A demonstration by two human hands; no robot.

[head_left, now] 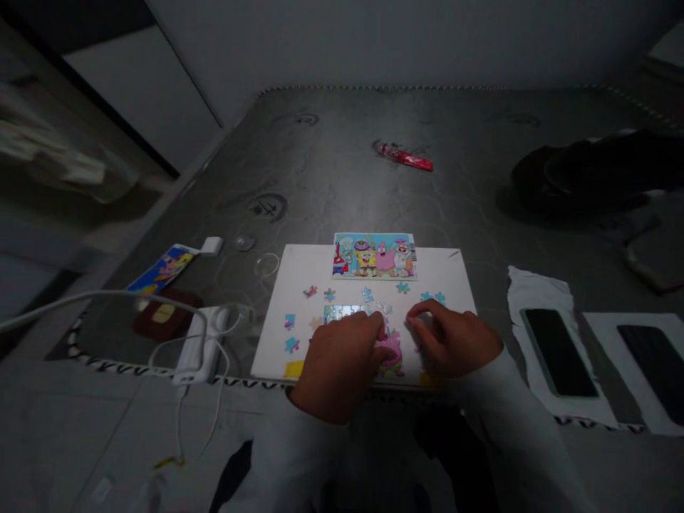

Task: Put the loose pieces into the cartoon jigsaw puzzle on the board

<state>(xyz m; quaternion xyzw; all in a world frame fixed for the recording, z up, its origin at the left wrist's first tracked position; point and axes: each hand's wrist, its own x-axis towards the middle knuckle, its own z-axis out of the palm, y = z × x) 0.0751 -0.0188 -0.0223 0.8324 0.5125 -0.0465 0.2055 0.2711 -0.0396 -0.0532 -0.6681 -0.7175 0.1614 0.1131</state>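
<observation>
A partly joined jigsaw puzzle (392, 354) lies near the front of a white board (278, 285). My left hand (342, 356) rests over it with curled fingers and covers much of its middle. Its thumb and forefinger are at the pink part; whatever they grip is hidden. Just right of the puzzle, my right hand (454, 340) is closed, with thumb and fingertips drawn together near the board; I cannot make out anything in them. Loose jigsaw pieces (291, 345) lie around the puzzle. A colourful cartoon picture card (374, 256) lies at the board's back edge.
On the left are a white power strip (200, 345) with cables, a brown case (168, 315) and a blue packet (165, 268). Two phones, one a green-edged phone (558, 353), lie on paper at right. A red-wrapped item (405, 156) lies farther back, a dark object (577, 174) back right.
</observation>
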